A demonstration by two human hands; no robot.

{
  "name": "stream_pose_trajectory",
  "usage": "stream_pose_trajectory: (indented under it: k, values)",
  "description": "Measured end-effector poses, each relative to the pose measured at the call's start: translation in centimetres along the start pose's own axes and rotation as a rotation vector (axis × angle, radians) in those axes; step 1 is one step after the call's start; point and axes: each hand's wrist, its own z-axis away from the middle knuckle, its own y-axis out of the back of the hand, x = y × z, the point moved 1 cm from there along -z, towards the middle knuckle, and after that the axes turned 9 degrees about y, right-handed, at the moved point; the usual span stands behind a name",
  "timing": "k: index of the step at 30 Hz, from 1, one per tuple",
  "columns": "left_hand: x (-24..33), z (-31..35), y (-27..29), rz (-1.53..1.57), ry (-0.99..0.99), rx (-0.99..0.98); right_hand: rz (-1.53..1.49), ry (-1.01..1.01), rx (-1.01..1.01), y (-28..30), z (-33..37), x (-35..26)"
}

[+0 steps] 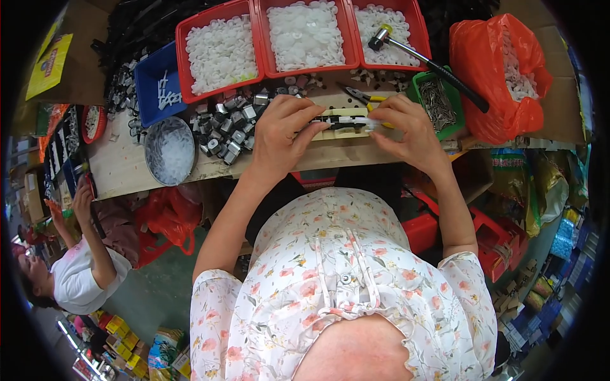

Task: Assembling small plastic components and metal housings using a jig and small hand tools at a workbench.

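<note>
My left hand [283, 132] pinches one end of a slim black part with white pieces [346, 119] between thumb and fingers. At the other end of that part, my right hand [412, 132] has thumb and fingertips closed on a small white plastic piece [377, 123], blurred at its edge. Beneath the part lies a pale yellow block [348, 133] at the table's front. Yellow-handled pliers [357, 95] rest just behind, near my right fingers. Beside my left hand is a heap of small metal-and-black parts [230, 130].
Red trays [261, 38] of white plastic pieces line the back, with a hammer [438, 66] lying across the right one. A green tray [462, 120] of metal pins, a red bag [459, 76], a blue tray [146, 79] and a metal bowl [150, 151] stand around. Another person [86, 276] works at left.
</note>
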Motion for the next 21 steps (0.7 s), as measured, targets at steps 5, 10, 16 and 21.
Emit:
stream_pose_trajectory:
  k: [5,10,16,21]
  values:
    - [-0.4,0.1,-0.7,-0.101,-0.038,-0.045,0.072,-0.005,-0.051,-0.6,-0.1,0.0]
    - [-0.5,-0.1,-1.6,-0.124,-0.067,-0.048,0.054,0.022,-0.053,-1.5,-0.4,0.2]
    - [-0.7,-0.4,-2.9,-0.156,-0.133,-0.041,0.062,0.010,-0.025,-1.7,-0.6,0.3]
    - [-0.5,-0.1,-3.1,-0.182,-0.166,-0.037,-0.037,-0.022,0.105,-2.4,0.2,0.6]
